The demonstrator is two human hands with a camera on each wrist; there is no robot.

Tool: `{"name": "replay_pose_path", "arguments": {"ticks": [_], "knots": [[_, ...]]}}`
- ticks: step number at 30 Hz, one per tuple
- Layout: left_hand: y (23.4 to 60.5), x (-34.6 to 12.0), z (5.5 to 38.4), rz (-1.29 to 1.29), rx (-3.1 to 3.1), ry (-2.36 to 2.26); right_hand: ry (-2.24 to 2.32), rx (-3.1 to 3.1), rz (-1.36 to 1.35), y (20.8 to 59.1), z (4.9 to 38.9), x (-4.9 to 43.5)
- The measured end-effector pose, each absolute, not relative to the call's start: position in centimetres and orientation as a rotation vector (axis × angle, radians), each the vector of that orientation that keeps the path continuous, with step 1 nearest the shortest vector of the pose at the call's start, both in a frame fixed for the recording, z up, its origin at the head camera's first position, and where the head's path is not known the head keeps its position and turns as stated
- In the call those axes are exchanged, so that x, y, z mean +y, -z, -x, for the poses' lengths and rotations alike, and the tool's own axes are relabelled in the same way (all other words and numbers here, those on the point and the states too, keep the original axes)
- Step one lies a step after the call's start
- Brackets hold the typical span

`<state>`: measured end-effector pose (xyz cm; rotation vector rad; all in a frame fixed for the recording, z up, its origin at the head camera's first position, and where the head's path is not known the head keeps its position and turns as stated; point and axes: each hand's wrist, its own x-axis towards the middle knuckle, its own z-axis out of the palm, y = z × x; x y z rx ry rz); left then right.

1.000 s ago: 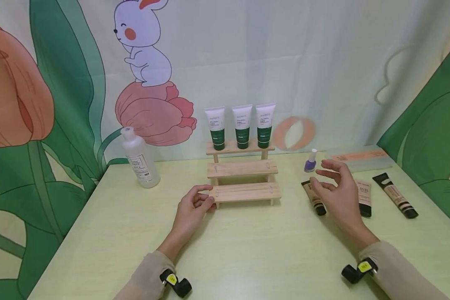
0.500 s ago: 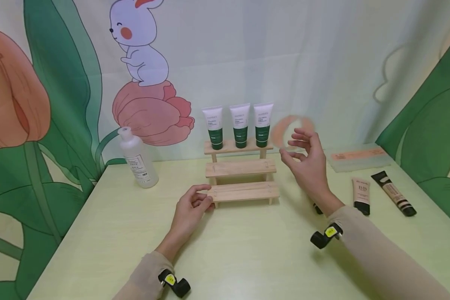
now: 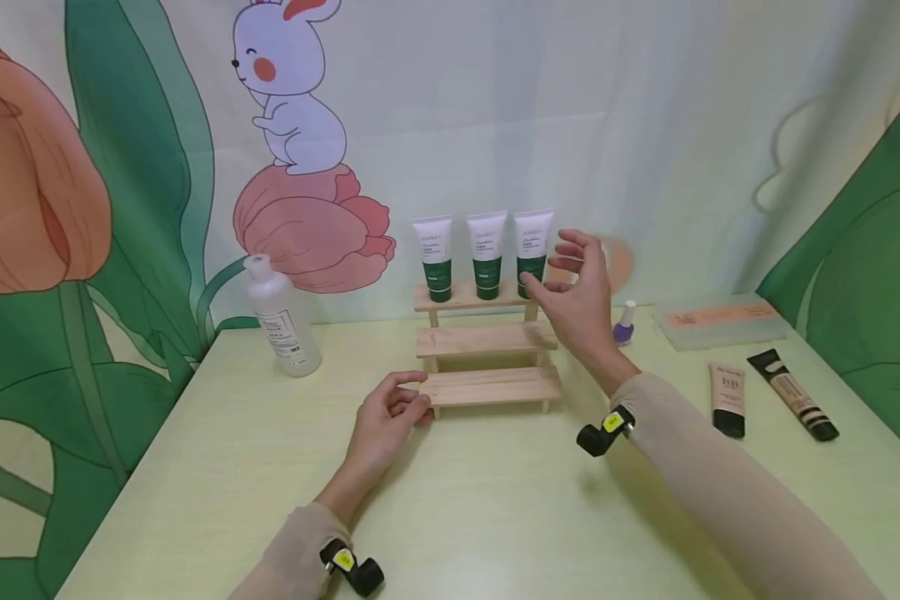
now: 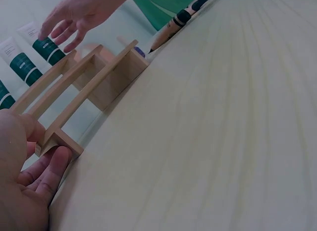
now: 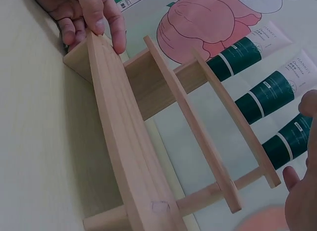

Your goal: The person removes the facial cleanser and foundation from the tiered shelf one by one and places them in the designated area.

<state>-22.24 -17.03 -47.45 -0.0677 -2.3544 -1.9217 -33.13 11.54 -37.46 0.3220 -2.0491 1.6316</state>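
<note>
A three-tier wooden display stand (image 3: 489,387) stands on the table, with three white-and-green tubes (image 3: 487,254) upright in a row on its top step. My left hand (image 3: 381,421) grips the left end of the lowest step; the left wrist view shows its thumb and fingers (image 4: 54,174) above and below the board. Beside the rightmost tube (image 3: 532,250) is my right hand (image 3: 581,300), its fingers spread and loosely bent. Its thumb overlaps that tube in the head view; whether it touches, I cannot tell. Both lower steps hold nothing.
A white bottle (image 3: 281,321) stands at the left. To the right are a purple nail polish bottle (image 3: 624,325), a beige BB tube (image 3: 727,398), a black-and-beige tube (image 3: 793,395) and a flat clear case (image 3: 722,322). A printed curtain (image 3: 645,125) hangs behind.
My right hand has moved left and away from me, from above the tubes lying on the right to the rightmost standing tube. The left hand keeps its grip on the stand.
</note>
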Motion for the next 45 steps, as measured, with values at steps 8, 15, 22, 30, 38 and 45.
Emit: {"name": "replay_pose_path", "arguments": {"ticks": [8, 15, 22, 30, 38, 45], "knots": [[47.3, -16.9, 22.3, 0.05, -2.347, 1.948, -1.598, -2.066, -0.342, 37.3, 33.7, 10.7], [47.2, -17.0, 22.2, 0.063, -2.344, 1.93, -1.597, -2.066, -0.334, 37.4, 34.0, 10.4], [47.3, -17.0, 22.1, 0.067, -2.348, 1.924, -1.582, -2.081, -0.299, 37.6, 34.5, 10.4], [47.5, -17.0, 22.3, 0.058, -2.345, 1.95, -1.567, -2.081, -0.316, 37.5, 34.3, 10.5], [47.4, -16.9, 22.2, 0.075, -2.337, 1.946, -1.567, -2.073, -0.322, 37.3, 33.9, 10.7], [47.3, -16.9, 22.1, 0.049, -2.349, 1.932, -1.53, -2.072, -0.346, 36.9, 33.2, 11.3]]}}
